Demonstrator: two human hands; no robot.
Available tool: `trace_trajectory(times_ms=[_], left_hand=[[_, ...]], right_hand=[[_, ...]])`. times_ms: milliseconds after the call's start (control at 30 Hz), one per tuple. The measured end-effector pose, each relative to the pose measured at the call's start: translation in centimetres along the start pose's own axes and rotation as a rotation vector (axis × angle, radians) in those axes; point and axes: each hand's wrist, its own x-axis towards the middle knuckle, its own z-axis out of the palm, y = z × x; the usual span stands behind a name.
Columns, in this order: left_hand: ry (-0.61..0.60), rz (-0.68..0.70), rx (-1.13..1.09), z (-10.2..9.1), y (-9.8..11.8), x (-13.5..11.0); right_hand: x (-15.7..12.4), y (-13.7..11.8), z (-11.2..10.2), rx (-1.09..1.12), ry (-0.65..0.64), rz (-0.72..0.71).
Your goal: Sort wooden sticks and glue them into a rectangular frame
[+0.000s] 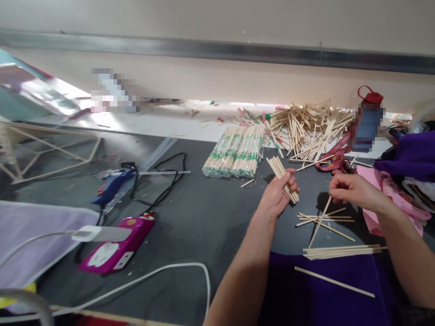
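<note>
1. Two bare forearms reach in from our near side, the left slanting up and inward, the right angled in from the side with its wrist bent.
2. Our right hand (351, 188) hangs knuckles-up above the table, thumb and fingers pinching the upper end of one thin pale wooden stick (325, 210), which slopes down toward us from the grip.
3. Our left hand (274, 201) is closed around a bundle of pale wooden sticks (276, 166), thumb across it, the ends poking out above and below the fist.
4. Nearest us, a single pale stick (335, 281) lies on a dark purple cloth (326, 303); just beyond, several sticks lie side by side in a row (343, 251).
5. Past that row, below the hands, a few loose crossed sticks (336, 231) lie on the dark grey tabletop (183, 217).
6. Off to our left on that surface we see a glossy magenta power strip (136, 231) and, farther, a blue glue gun (113, 185).
7. Beyond our left hand sit clear plastic packs of sticks with green print (234, 151); behind, a tangled heap of bare sticks (312, 122) spreads beside a red-capped bottle (374, 97).
8. Farthest away stands a cream wall (217, 18) crossed by a grey metal strip (217, 49).
</note>
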Motion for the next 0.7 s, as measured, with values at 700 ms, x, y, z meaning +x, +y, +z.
trace_trajectory(times_ms=[700], left_hand=[[-0.129,-0.009,0.011,1.3,-1.8,-0.8]], right_hand=[[2.0,-1.0,6.2,-0.149,0.036,-0.133]])
